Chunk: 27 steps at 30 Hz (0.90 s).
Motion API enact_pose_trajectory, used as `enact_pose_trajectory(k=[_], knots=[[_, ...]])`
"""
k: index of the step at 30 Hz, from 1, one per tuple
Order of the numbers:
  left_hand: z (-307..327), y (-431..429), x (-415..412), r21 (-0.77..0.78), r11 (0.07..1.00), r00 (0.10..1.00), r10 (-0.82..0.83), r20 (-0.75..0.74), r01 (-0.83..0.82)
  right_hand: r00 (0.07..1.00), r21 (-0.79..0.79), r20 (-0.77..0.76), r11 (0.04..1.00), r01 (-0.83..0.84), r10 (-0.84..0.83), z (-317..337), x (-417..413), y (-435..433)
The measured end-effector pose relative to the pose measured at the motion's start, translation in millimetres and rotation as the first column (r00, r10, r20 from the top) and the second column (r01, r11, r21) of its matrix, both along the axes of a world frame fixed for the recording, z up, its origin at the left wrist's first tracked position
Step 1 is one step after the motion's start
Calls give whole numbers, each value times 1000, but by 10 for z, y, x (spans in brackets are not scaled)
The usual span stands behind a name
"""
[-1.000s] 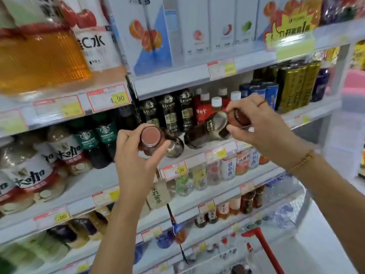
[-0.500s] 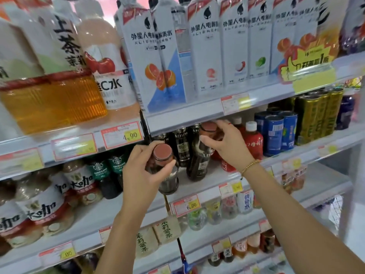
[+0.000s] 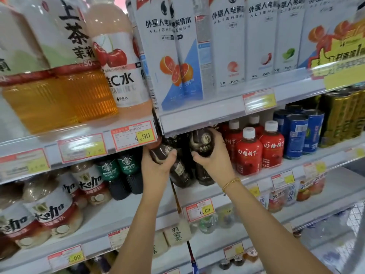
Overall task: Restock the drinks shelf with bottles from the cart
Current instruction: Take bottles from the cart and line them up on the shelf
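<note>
- left hand (image 3: 156, 168) curling round left dark bottle (image 3: 160, 152), right hand (image 3: 214, 162) curling round right dark bottle (image 3: 203, 142)
- both hovering mid-frame over the shelf (image 3: 245, 184) row
- probably full, rigid, slick; gripping mid-body looking safest

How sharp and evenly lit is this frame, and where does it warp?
Head view: wide-angle bend tilts the amber tea bottles at left; the 4.90 tag reads, the tag beside it is smeared. Head view: bright flat light, but the dark bottles in the left hand and right hand sit shaded under the shelf above.
</note>
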<state>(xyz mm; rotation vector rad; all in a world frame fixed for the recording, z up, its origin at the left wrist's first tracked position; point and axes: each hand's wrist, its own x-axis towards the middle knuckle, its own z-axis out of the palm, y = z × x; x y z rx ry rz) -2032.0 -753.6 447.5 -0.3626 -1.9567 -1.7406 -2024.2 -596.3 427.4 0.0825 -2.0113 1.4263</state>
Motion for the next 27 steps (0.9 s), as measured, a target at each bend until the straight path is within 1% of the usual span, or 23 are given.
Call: enact_pose_trajectory(k=[2,4,5,6,9,13,16,18,20,23,25,27], knots=[[-146,65,1,21,999,999,-29,42,28,998,23,47,999,39,-40,-173,59,8],[-307,140,40,17,999,994,-41,102,40,983,140,151,986,86,-107,-338,122,23],[-381,162,46,1,999,991,-38,130,38,974,195,180,976,100,-136,-395,155,31],[-440,179,37,-24,999,989,-30,144,33,971,223,184,968,111,-153,-431,177,37],[-505,184,-45,-90,996,989,-6,149,19,964,237,181,960,151,-196,-456,186,41],[-485,187,-44,-59,997,984,-29,176,40,945,268,189,940,213,-268,-437,177,98],[-503,208,-95,-44,989,952,-122,280,140,939,293,142,919,263,-314,-432,194,173],[-487,219,-110,-100,969,928,-183,326,226,926,301,115,901,313,-360,-420,205,215],[-464,225,-90,-185,949,930,-188,315,255,905,327,108,875,358,-411,-414,223,243],[-456,266,-73,-252,940,948,-156,276,228,877,362,114,841,402,-467,-422,251,270],[-476,338,-71,-237,950,951,-136,278,205,855,381,123,819,429,-504,-442,254,287],[-499,410,-51,-194,957,942,-150,301,214,833,409,144,799,442,-534,-445,269,301]])
